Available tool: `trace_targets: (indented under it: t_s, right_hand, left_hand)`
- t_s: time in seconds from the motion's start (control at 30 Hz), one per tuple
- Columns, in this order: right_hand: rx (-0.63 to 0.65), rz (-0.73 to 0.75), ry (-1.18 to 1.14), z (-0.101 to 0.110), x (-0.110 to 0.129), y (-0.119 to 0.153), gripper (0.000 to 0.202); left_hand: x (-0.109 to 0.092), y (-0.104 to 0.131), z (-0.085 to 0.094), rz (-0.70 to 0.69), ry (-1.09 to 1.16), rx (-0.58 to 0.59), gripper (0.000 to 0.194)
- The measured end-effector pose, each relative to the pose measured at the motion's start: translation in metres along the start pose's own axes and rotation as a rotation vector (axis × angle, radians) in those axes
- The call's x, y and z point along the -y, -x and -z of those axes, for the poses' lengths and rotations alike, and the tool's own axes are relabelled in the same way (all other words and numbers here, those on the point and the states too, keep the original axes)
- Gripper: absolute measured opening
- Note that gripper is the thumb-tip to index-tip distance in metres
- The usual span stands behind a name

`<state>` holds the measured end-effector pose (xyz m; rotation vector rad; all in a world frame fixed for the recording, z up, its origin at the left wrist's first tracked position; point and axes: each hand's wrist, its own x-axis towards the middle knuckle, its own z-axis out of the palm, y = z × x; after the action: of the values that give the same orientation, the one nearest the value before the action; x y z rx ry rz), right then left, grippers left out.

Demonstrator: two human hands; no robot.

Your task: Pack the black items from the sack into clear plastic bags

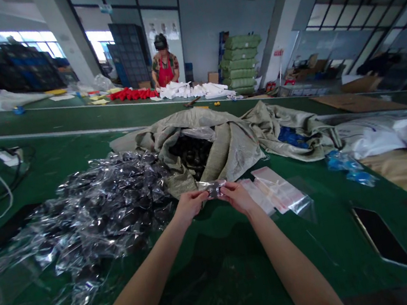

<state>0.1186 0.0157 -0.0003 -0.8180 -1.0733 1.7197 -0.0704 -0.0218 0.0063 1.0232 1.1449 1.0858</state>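
Observation:
Between my two hands is a clear plastic bag with a dark item in it (215, 190); what the item is I cannot make out. My left hand (192, 204) pinches its left end, and my right hand (237, 196) pinches the right end. Just beyond lies a woven sack (222, 152), its mouth showing many black pieces (192, 154). A large heap of clear-bagged dark items (111, 204) spreads left of my hands. Flat clear bags (276, 190) lie beside my right hand.
A phone (383, 237) lies at the right, near some blue bagged items (350, 167). Another sack (294, 132) holds blue pieces. A power strip (9, 157) with cables sits at the left. Across the far table (75, 109), a person (164, 65) stands behind red and white items.

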Motion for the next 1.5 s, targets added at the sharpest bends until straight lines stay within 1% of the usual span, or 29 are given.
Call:
trace_targets:
  t_s: [0.17, 0.23, 0.3, 0.37, 0.4, 0.43, 0.47, 0.5, 0.57, 0.6, 0.63, 0.67, 0.7, 0.77, 0.8, 0.83, 0.9, 0.93, 0.97, 1.0, 1.03, 1.07, 1.1, 1.17, 1.27, 1.33, 1.37, 1.4, 1.5]
  right_hand:
    - [-0.053, -0.036, -0.008, 0.002, -0.021, -0.004, 0.042]
    - [-0.06, -0.048, 0.016, 0.0, -0.028, -0.005, 0.04]
    - [-0.019, -0.07, 0.039, -0.003, -0.032, -0.004, 0.042]
    - [0.036, -0.076, 0.082, -0.003, -0.03, -0.002, 0.049]
    - [0.044, -0.063, 0.133, 0.0, -0.027, -0.001, 0.05]
    - [0.026, -0.039, 0.216, 0.005, -0.023, 0.001, 0.049]
    - [-0.018, 0.001, 0.332, 0.013, -0.018, 0.003, 0.047]
    - [-0.081, 0.045, 0.485, 0.023, -0.013, 0.006, 0.043]
    - [-0.219, 0.183, 0.895, 0.048, -0.002, 0.013, 0.033]
    - [-0.268, 0.241, 1.094, 0.06, 0.002, 0.016, 0.03]
    - [-0.3, 0.269, 1.264, 0.071, 0.005, 0.02, 0.03]
    - [-0.31, 0.27, 1.408, 0.079, 0.006, 0.023, 0.03]
    - [-0.309, 0.253, 1.525, 0.085, 0.006, 0.026, 0.029]
    - [-0.303, 0.226, 1.677, 0.087, 0.003, 0.03, 0.029]
    - [-0.308, 0.233, 1.718, 0.085, 0.0, 0.032, 0.028]
    - [-0.318, 0.254, 1.742, 0.08, -0.002, 0.032, 0.028]
    - [-0.357, 0.298, 1.768, 0.069, -0.006, 0.031, 0.028]
    - [-0.378, 0.294, 1.785, 0.064, -0.007, 0.029, 0.028]
    - [-0.402, 0.269, 1.809, 0.059, -0.007, 0.028, 0.028]
    - [-0.415, 0.23, 1.834, 0.057, -0.007, 0.027, 0.028]
    - [-0.419, 0.183, 1.856, 0.056, -0.007, 0.025, 0.029]
    - [-0.41, 0.138, 1.87, 0.056, -0.007, 0.025, 0.029]
    - [-0.39, 0.104, 1.873, 0.058, -0.006, 0.025, 0.028]
    - [-0.351, 0.069, 1.855, 0.063, -0.005, 0.026, 0.026]
    - [-0.33, 0.077, 1.813, 0.074, -0.003, 0.03, 0.027]
    - [-0.334, 0.089, 1.789, 0.079, -0.003, 0.031, 0.028]
    - [-0.342, 0.093, 1.778, 0.081, -0.003, 0.031, 0.029]
    - [-0.354, 0.097, 1.768, 0.083, -0.004, 0.032, 0.03]
    - [-0.403, 0.115, 1.741, 0.087, -0.006, 0.031, 0.032]
  left_hand:
    - [0.006, 0.005, 0.003, -0.011, 0.067, -0.032, 0.053]
    - [0.01, 0.005, 0.005, -0.003, 0.113, -0.021, 0.053]
    - [0.011, 0.005, 0.012, 0.013, 0.13, -0.005, 0.054]
    - [0.004, 0.005, 0.028, 0.009, 0.07, -0.05, 0.053]
    - [-0.005, 0.005, 0.041, -0.013, 0.002, -0.115, 0.053]
    - [-0.016, 0.005, 0.055, -0.058, -0.082, -0.229, 0.053]
    - [-0.03, 0.005, 0.073, -0.132, -0.199, -0.381, 0.052]
    - [-0.046, 0.004, 0.091, -0.222, -0.356, -0.581, 0.047]
    - [-0.078, 0.0, 0.127, -0.406, -0.711, -0.931, 0.043]
    - [-0.092, -0.003, 0.143, -0.456, -0.898, -1.019, 0.042]
    - [-0.103, -0.006, 0.156, -0.451, -1.075, -1.043, 0.042]
    - [-0.112, -0.011, 0.165, -0.372, -1.22, -1.029, 0.041]
    - [-0.118, -0.015, 0.17, -0.241, -1.344, -0.961, 0.04]
    - [-0.123, -0.025, 0.171, -0.032, -1.51, -0.804, 0.04]
    - [-0.122, -0.03, 0.166, 0.011, -1.559, -0.755, 0.039]
    - [-0.119, -0.035, 0.159, -0.004, -1.592, -0.737, 0.039]
    - [-0.109, -0.044, 0.14, -0.149, -1.622, -0.718, 0.04]
    - [-0.103, -0.049, 0.13, -0.229, -1.626, -0.666, 0.04]
    - [-0.095, -0.053, 0.12, -0.297, -1.627, -0.576, 0.04]
    - [-0.088, -0.058, 0.111, -0.327, -1.635, -0.436, 0.038]
    - [-0.08, -0.062, 0.105, -0.315, -1.641, -0.331, 0.036]
    - [-0.073, -0.065, 0.102, -0.279, -1.651, -0.268, 0.034]
    - [-0.068, -0.069, 0.101, -0.225, -1.661, -0.249, 0.033]
    - [-0.062, -0.074, 0.108, -0.165, -1.669, -0.278, 0.033]
    - [-0.066, -0.08, 0.124, -0.113, -1.666, -0.358, 0.036]
    - [-0.071, -0.086, 0.126, -0.036, -1.659, -0.369, 0.036]
    - [-0.072, -0.088, 0.122, -0.021, -1.649, -0.362, 0.036]
    - [-0.073, -0.091, 0.115, -0.043, -1.638, -0.342, 0.039]
    - [-0.069, -0.095, 0.089, -0.166, -1.563, -0.219, 0.043]
